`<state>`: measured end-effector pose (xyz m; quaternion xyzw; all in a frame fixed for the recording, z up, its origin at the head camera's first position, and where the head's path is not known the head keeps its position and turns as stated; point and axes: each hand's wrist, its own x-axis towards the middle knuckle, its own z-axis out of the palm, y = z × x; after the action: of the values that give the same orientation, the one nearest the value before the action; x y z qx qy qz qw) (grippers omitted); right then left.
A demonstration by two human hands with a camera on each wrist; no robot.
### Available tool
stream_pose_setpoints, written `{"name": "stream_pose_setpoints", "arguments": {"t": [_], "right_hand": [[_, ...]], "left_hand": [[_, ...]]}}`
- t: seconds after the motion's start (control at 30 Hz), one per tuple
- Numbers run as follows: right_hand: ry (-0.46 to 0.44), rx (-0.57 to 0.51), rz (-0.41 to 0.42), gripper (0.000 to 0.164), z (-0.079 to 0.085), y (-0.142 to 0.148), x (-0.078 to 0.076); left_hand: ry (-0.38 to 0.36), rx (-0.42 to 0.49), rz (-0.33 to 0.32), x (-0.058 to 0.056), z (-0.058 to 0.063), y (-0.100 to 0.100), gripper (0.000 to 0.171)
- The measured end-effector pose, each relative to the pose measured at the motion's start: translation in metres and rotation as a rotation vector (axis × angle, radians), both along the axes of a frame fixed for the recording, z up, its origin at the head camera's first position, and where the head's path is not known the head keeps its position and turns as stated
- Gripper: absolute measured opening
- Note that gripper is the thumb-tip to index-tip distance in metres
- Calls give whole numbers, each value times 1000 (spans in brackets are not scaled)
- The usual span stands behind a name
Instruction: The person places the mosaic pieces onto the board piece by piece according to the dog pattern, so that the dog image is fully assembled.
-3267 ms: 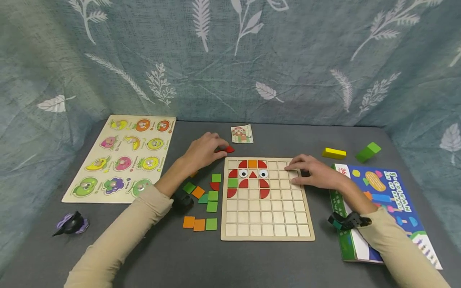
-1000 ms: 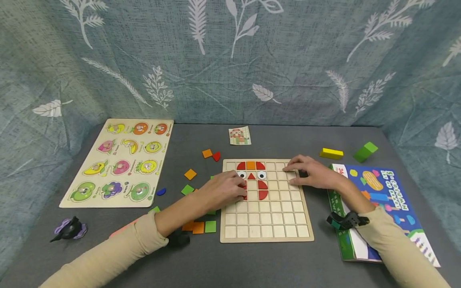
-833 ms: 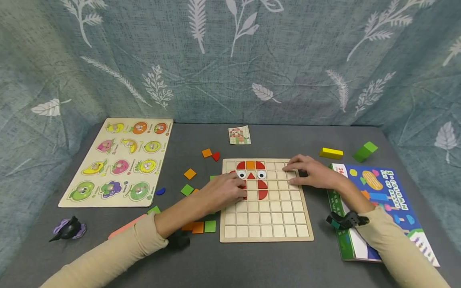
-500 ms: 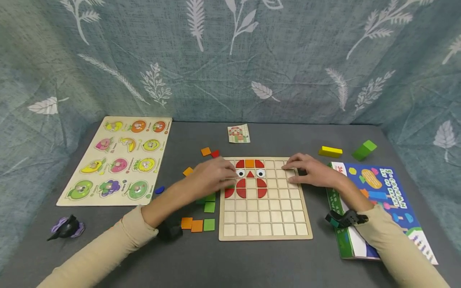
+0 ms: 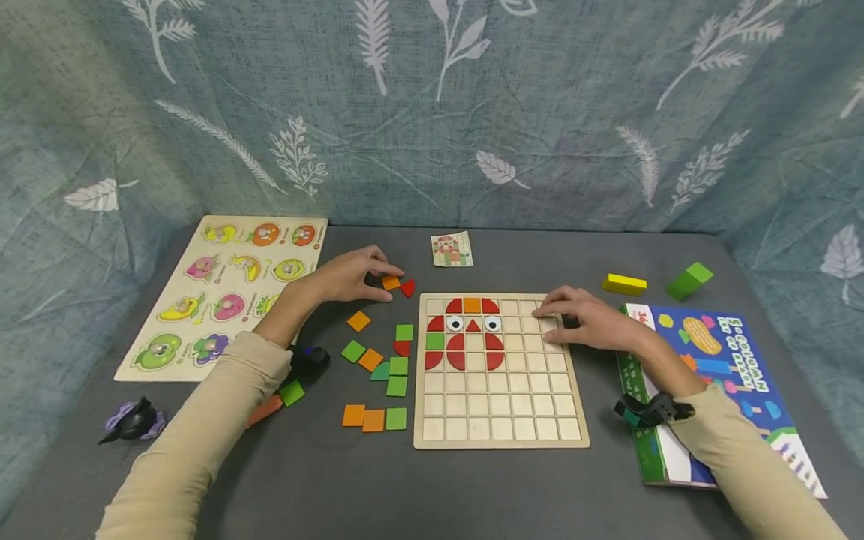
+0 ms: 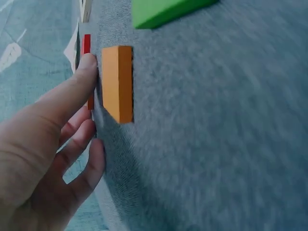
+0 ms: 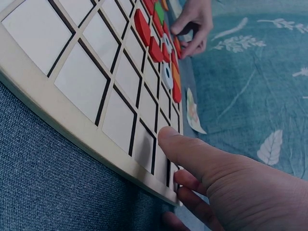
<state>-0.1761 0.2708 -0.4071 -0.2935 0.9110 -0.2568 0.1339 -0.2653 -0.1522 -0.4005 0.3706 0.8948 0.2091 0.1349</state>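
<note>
My left hand (image 5: pixel 351 274) is at the table left of the board's far corner. Its thumb and index finger lie on either side of an orange square tile (image 5: pixel 391 283), and a red quarter-round tile (image 5: pixel 407 288) sits just beyond. In the left wrist view, another orange tile (image 6: pixel 118 84) stands apart from the thumb. My right hand (image 5: pixel 586 319) rests at the far right corner of the wooden grid board (image 5: pixel 499 448), thumb and fingertips touching it. Red tiles (image 5: pixel 455 360), a green square (image 5: pixel 435 341), an orange square (image 5: pixel 472 305) and two eye tiles (image 5: pixel 493 323) fill cells at its left.
Loose green tiles (image 5: pixel 397 386) and orange tiles (image 5: pixel 354 415) lie left of the board. A picture card (image 5: pixel 452 249) is behind it. A fruit puzzle (image 5: pixel 229 285) lies far left, a blue box (image 5: pixel 715 375) at right, with yellow (image 5: pixel 624 284) and green blocks (image 5: pixel 690 281) behind.
The red tile my left hand held now appears in a board cell under another red tile. That hand has since moved left and back to the loose orange tile. My right hand stays put.
</note>
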Motion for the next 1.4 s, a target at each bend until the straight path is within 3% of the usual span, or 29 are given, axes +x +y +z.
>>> {"name": "stream_pose_setpoints", "arguments": {"t": [0.17, 0.53, 0.87, 1.03, 1.13, 1.27, 1.4], "right_hand": [[9, -5, 5, 39, -1, -2, 0], [-14, 2, -8, 39, 3, 0, 1], [-2, -4, -8, 39, 1, 0, 2], [11, -3, 3, 39, -2, 1, 4], [9, -2, 1, 38, -2, 1, 5], [0, -3, -2, 39, -2, 1, 4], [-1, 0, 1, 39, 0, 2, 2]], "left_hand": [[-1, 13, 48, -1, -4, 0, 44], [19, 55, 80, 0, -10, 1, 41], [45, 38, 106, 6, -4, 8, 34], [37, 106, 45, 30, 5, 33, 30], [14, 112, -55, 55, 10, 62, 26], [19, 56, -193, 85, 14, 96, 19], [49, 49, -249, 97, 11, 110, 16]]}}
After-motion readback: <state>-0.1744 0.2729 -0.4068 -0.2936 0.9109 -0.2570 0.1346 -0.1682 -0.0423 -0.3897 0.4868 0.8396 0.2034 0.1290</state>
